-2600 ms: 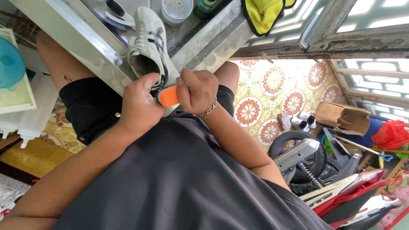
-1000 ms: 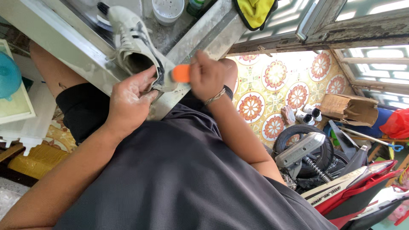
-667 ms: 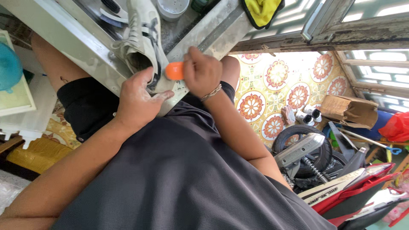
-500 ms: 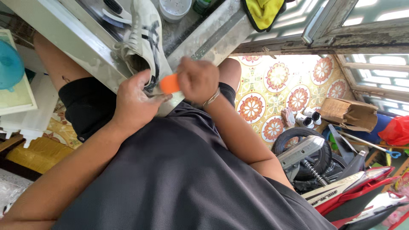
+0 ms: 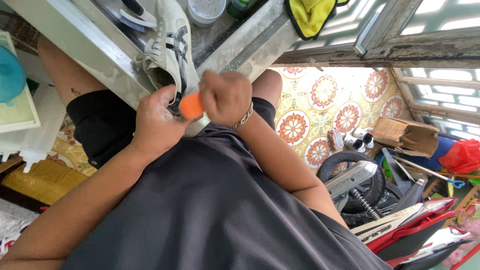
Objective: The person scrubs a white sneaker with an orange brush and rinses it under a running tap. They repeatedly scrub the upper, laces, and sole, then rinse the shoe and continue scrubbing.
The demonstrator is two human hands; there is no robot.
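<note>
Left hand [image 5: 157,120] grips the heel of the white sneaker [image 5: 170,52], bracing it on the metal sink edge [image 5: 95,55] so it won't slide, while right hand [image 5: 225,97] is fisted round an orange brush handle [image 5: 191,105] at the heel

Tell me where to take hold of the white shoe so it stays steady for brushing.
Grip the white shoe at its heel opening, coming from the near side, as the left hand does. The heel end overhangs the metal sink edge towards the person, and its collar gives the fingers a rim. That likely leaves the side free for the orange-handled brush in the right hand.
</note>
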